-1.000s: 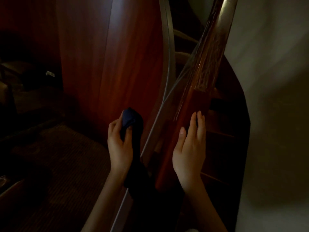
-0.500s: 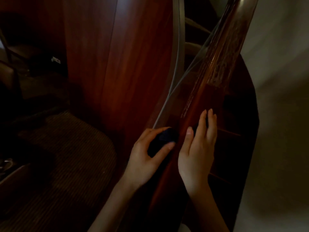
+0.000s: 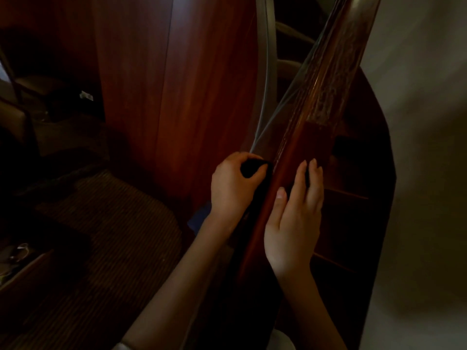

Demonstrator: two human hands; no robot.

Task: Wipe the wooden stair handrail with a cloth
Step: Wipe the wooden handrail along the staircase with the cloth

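The dark reddish wooden handrail (image 3: 326, 97) runs from the lower middle up to the top right. My left hand (image 3: 232, 188) grips a dark blue cloth (image 3: 252, 168) and holds it against the rail's left side. A dark strip of the cloth hangs down along the rail below that hand. My right hand (image 3: 295, 218) lies flat on the rail's right side, fingers straight and pointing up the rail. A bit of dark cloth shows under its fingertips.
A tall reddish wood panel (image 3: 177, 97) with a curved grey edge strip (image 3: 267, 72) stands left of the rail. Dark stair treads (image 3: 348, 198) lie to the right, beside a pale wall (image 3: 424, 122). A ribbed dark mat (image 3: 106, 236) covers the floor at the lower left.
My left hand carried the cloth from the panel side to the right, onto the rail's left face. My right hand stayed flat on the rail.
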